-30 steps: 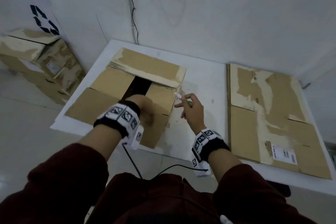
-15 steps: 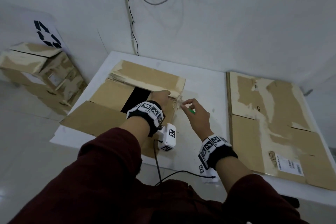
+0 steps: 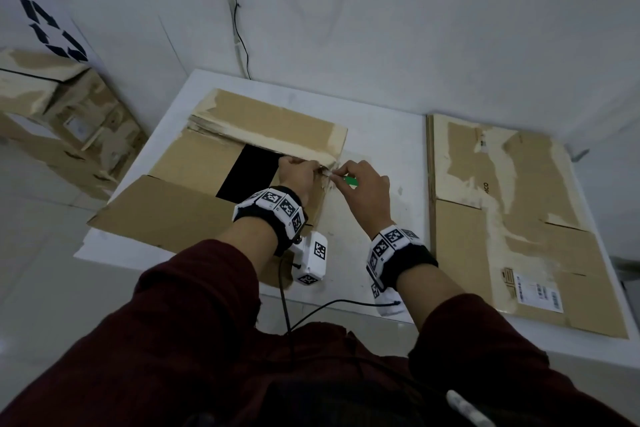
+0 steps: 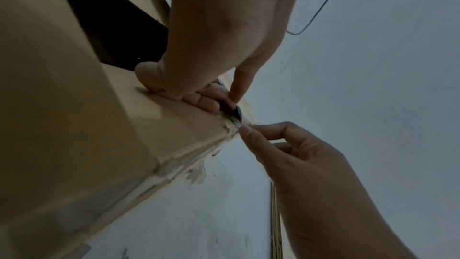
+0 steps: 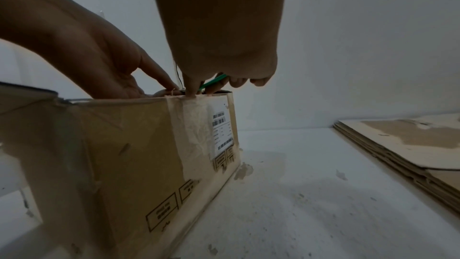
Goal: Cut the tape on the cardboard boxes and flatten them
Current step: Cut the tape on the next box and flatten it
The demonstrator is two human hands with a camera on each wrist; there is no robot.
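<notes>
Standing on the white surface (image 3: 381,135) is an open cardboard box (image 3: 194,166) with its flaps spread out and a dark hole in the middle. The left hand (image 3: 299,175) rests on the top edge of the box at its right corner, fingers curled down onto the cardboard and the first finger pointing at the corner. The right hand (image 3: 363,180) is just beside it, almost touching. Its thumb and first finger pinch a small bit of pale tape (image 4: 242,125) at that corner. A thin green thing (image 3: 351,181) is also held in the right hand; what it is cannot be told. In the right wrist view, wide tape runs down the side of the box next to a white label (image 5: 222,131). A flat box (image 3: 512,218) lies on the right part of the surface, well apart from the open one. More boxes (image 3: 65,121) sit on the floor at the left by the wall.
</notes>
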